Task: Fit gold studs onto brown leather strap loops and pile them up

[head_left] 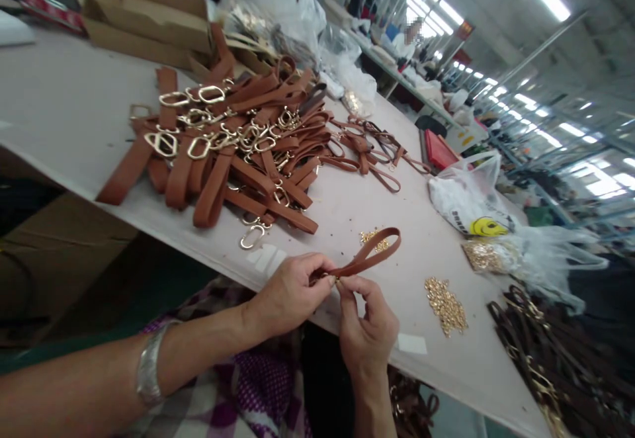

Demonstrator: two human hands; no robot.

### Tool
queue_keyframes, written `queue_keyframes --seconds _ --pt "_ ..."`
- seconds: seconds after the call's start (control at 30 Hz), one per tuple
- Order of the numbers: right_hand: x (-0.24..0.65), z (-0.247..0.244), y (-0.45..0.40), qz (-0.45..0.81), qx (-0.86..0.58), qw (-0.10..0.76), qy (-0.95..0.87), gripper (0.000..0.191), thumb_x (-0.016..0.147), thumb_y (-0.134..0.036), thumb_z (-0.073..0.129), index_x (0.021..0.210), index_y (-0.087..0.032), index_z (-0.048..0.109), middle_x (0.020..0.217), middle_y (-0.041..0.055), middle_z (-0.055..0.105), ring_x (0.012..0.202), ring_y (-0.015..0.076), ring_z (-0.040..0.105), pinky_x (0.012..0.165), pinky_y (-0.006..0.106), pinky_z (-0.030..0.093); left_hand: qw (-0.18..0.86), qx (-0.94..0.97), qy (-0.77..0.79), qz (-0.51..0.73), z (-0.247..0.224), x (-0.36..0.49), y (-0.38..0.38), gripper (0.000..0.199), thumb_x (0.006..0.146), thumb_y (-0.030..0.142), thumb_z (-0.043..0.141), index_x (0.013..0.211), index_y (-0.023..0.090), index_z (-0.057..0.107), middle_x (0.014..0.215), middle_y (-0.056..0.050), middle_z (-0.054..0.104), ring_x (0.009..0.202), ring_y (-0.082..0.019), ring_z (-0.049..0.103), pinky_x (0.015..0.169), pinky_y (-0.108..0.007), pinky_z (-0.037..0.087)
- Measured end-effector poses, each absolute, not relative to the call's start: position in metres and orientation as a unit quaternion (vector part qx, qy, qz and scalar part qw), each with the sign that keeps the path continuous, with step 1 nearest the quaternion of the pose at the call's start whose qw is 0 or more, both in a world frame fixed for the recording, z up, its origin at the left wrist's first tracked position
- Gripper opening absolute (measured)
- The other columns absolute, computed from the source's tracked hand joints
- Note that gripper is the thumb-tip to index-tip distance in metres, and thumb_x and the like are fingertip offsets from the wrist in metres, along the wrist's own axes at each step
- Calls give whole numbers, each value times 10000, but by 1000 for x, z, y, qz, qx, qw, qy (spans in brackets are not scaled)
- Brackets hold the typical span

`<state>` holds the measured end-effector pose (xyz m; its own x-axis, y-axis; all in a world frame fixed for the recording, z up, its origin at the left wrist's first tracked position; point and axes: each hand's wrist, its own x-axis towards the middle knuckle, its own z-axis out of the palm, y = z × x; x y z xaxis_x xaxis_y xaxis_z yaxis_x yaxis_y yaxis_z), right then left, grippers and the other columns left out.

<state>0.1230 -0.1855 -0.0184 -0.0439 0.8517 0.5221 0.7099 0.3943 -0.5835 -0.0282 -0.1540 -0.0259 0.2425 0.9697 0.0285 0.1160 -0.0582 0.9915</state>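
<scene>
Just over the table's front edge, a looped brown leather strap (374,253) sticks up and right from between my two hands. My left hand (296,292) pinches the strap's lower end between thumb and fingers. Beside it, fingertips nearly touching, my right hand (370,322) is closed at the same end of the strap. A small gold-coloured bit shows between the fingertips, too small to make out. Behind the strap lies a little heap of gold metal pieces (368,236). A larger heap of gold pieces (446,307) is to the right.
A big pile of brown straps with metal clasps (213,180) covers the table (59,107) at left. Behind it stands a cardboard box (149,11). Plastic bags (466,193) and dark straps (555,352) are at right. A person (404,44) is far back.
</scene>
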Motion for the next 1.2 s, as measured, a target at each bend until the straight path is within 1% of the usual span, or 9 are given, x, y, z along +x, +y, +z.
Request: queue_keyframes --seconds 0.3,0.47,0.6,0.7,0.83,0.9,1.0,1.1,1.2 --pt "122 -15 -187 34 -524 411 -745 112 892 -115 612 906 -218 654 868 -14 723 814 113 679 760 210 502 454 643 433 439 -32 -32 -156 192 830 108 529 913 158 694 821 -17 662 744 -144 599 648 -231 443" --pt "119 -22 -190 136 -583 467 -651 57 873 -214 651 930 -221 642 862 -9 688 793 131 652 737 247 517 436 663 412 448 -30 -33 -157 215 815 74 527 911 154 702 803 -9 650 752 -140 589 687 -236 433" --pt "115 -24 -189 303 -603 531 -512 287 820 -275 714 1055 -214 561 837 -3 682 742 140 656 668 260 542 494 659 393 409 -24 -36 -156 161 854 167 564 928 159 707 804 -1 637 717 -134 570 637 -229 423" --pt "115 -24 -191 382 -575 564 -453 448 764 -262 762 1130 -214 508 903 18 710 782 148 679 699 272 563 549 628 395 385 -22 -37 -155 145 846 293 649 869 160 703 733 25 615 657 -121 536 585 -216 400" --pt "116 -28 -198 444 -553 583 -398 512 796 -302 742 1218 -222 463 909 23 735 801 165 708 725 297 582 597 597 394 363 -22 -37 -155 117 842 271 643 828 167 694 657 44 601 613 -112 510 568 -212 385" --pt "116 -32 -204 452 -559 578 -387 445 835 -351 701 1210 -220 500 971 41 742 857 178 714 759 308 589 593 599 395 365 -21 -37 -158 94 840 236 629 832 168 693 671 37 619 627 -117 525 582 -218 389" --pt "115 -40 -213 454 -578 536 -416 349 822 -406 709 1085 -187 643 1024 64 745 954 206 703 821 299 583 530 630 414 389 -17 -36 -167 42 811 172 632 806 164 673 736 15 648 708 -135 566 644 -231 402" --pt "114 -53 -223 445 -597 527 -409 335 782 -430 749 985 -165 729 995 70 760 931 227 706 843 303 578 461 658 435 406 -17 -32 -177 43 802 131 608 799 164 635 753 -1 647 721 -144 577 653 -240 402" --pt "116 -67 -232 390 -649 524 -391 313 782 -432 753 955 -172 757 947 75 773 890 261 715 797 333 589 419 673 441 420 -23 -26 -185 67 814 115 562 805 162 607 744 -18 642 681 -145 580 618 -240 411"
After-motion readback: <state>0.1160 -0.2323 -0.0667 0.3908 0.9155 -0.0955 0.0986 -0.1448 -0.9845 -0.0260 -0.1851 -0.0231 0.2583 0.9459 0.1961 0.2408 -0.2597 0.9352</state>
